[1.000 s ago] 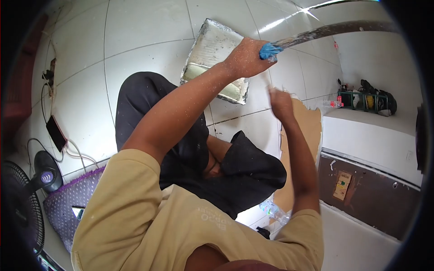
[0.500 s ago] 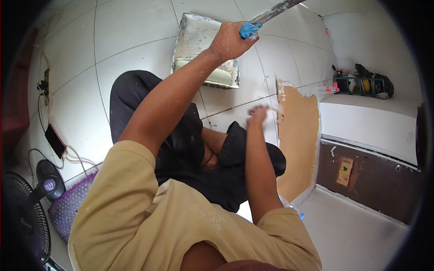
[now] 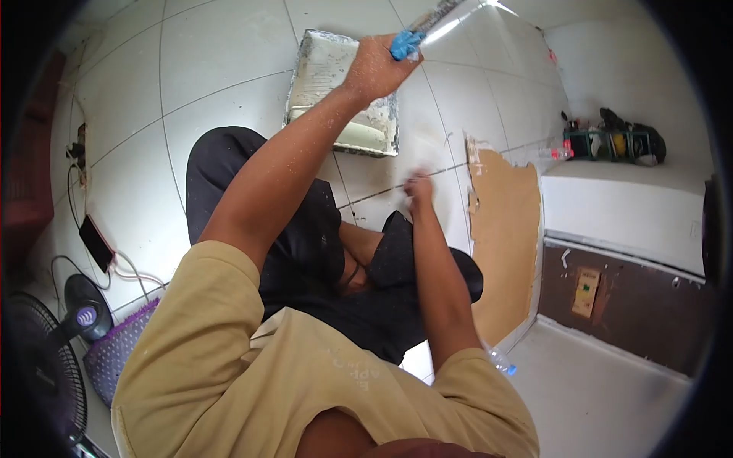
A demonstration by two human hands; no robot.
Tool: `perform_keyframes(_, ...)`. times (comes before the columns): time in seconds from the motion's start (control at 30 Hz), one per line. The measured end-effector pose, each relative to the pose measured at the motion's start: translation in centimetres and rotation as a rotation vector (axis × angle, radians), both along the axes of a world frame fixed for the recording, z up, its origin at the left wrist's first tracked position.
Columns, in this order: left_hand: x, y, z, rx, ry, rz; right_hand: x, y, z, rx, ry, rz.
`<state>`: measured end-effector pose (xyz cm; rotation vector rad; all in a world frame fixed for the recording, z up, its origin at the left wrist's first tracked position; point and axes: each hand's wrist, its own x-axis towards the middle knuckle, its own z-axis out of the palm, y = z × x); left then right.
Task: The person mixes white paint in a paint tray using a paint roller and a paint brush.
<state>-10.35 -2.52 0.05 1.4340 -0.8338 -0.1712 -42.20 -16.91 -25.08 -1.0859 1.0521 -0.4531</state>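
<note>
My left hand (image 3: 382, 70) is wrapped round a pole (image 3: 435, 17) with a scrap of blue plastic (image 3: 406, 44) at the grip. The pole slants up and right, out of view. Beneath that hand, on the tiled floor, lies a paint tray (image 3: 324, 65), its surface smeared with pale paint. My left hand and forearm hide part of it. My right hand (image 3: 418, 189) hangs over the floor just below the tray's right corner, smeared by motion. Its fingers look curled, but whether anything is in them cannot be made out.
A torn brown sheet (image 3: 504, 229) lies right of my legs. A plastic bottle (image 3: 500, 360) is near my right elbow. On a white ledge stands a rack of items (image 3: 615, 141). A fan (image 3: 42, 370), a phone (image 3: 96, 243) and cables are at left.
My left hand and the pole have shifted slightly left. My right hand has moved left, away from the brown sheet. The bottle by my right elbow shows more.
</note>
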Motion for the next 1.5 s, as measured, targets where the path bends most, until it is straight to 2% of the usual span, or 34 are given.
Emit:
perform_keyframes(0.07,0.3,-0.4,0.2,-0.023,-0.008,0.016,2.4,4.7,6.4,0.236,0.083,0.020)
perform_keyframes(0.13,0.2,0.2,0.5,-0.017,0.044,0.004,1.5,2.0,7.0,-0.005,0.020,-0.422)
perform_keyframes(0.2,0.6,0.5,1.2,-0.005,0.019,0.019,-1.4,-2.8,6.3,0.119,-0.256,-0.554)
perform_keyframes(0.27,0.2,0.8,0.9,0.019,0.024,0.026,-2.0,-4.0,6.9,-0.006,-0.361,-0.710)
perform_keyframes(0.3,0.1,0.8,1.0,0.022,0.052,0.007,-1.7,-3.7,6.7,0.000,-0.359,-0.709)
perform_keyframes(0.37,-0.1,0.4,1.0,0.022,0.075,-0.024,-0.7,-2.0,6.2,-0.052,-0.324,-0.881)
perform_keyframes(0.43,-0.3,-0.2,0.6,-0.022,0.093,-0.022,1.7,1.2,3.4,-0.035,0.007,-0.232)
perform_keyframes(0.47,-0.4,-0.5,0.4,-0.023,0.093,-0.035,1.4,1.8,4.9,-0.036,0.007,-0.245)
perform_keyframes(0.53,0.2,-0.2,-0.2,-0.040,0.048,-0.005,2.3,3.5,10.2,0.281,-0.065,0.100)
perform_keyframes(0.57,0.3,0.1,-0.2,-0.047,0.063,-0.004,1.5,2.9,11.0,0.170,-0.024,-0.002)
perform_keyframes(0.6,0.6,0.1,0.1,-0.051,0.053,-0.003,1.1,2.4,10.6,0.136,-0.099,-0.137)
perform_keyframes(0.7,0.0,0.3,0.2,-0.058,0.109,-0.012,2.2,2.4,12.9,0.076,-0.146,-0.125)
perform_keyframes(0.77,-0.2,0.3,0.1,-0.052,-0.001,0.011,4.0,3.4,14.9,-0.163,0.032,0.050)
perform_keyframes(0.87,0.3,0.7,0.1,-0.012,0.064,-0.045,6.0,4.4,18.4,-0.294,0.118,0.205)
perform_keyframes(0.9,0.3,0.7,0.2,-0.016,0.068,-0.040,5.9,3.3,18.1,-0.404,0.188,0.226)
perform_keyframes(0.93,0.4,0.7,0.0,-0.016,0.066,-0.036,6.3,3.3,18.8,-0.406,0.188,0.235)
perform_keyframes(1.0,0.7,0.6,-0.1,-0.012,0.069,-0.021,7.5,3.6,20.6,-0.899,0.487,0.329)
perform_keyframes(1.03,0.9,0.4,0.0,0.000,0.001,-0.006,8.1,2.9,20.7,-1.007,0.555,0.358)
perform_keyframes(1.07,0.8,0.4,0.0,0.015,-0.061,0.005,9.7,4.6,23.3,-1.066,0.622,0.415)
perform_keyframes(1.13,0.5,0.8,0.4,0.029,-0.028,-0.022,12.2,6.1,25.2,-1.252,0.682,0.465)
perform_keyframes(1.17,0.5,0.7,0.4,0.018,-0.009,-0.027,12.6,5.4,24.9,-1.255,0.694,0.473)
perform_keyframes(1.23,0.8,0.7,0.3,0.004,0.026,-0.019,13.5,4.9,24.8,-1.482,0.656,0.731)
perform_keyframes(1.37,1.3,0.5,-0.3,-0.026,-0.040,0.034,14.6,6.5,25.2,-1.460,0.816,0.750)
perform_keyframes(1.43,1.0,0.0,-0.7,-0.067,-0.053,0.065,14.7,6.8,24.4,-1.711,0.754,0.754)
perform_keyframes(1.5,1.0,-0.3,-0.9,-0.092,-0.087,0.059,14.6,5.3,22.7,-1.626,0.928,0.952)
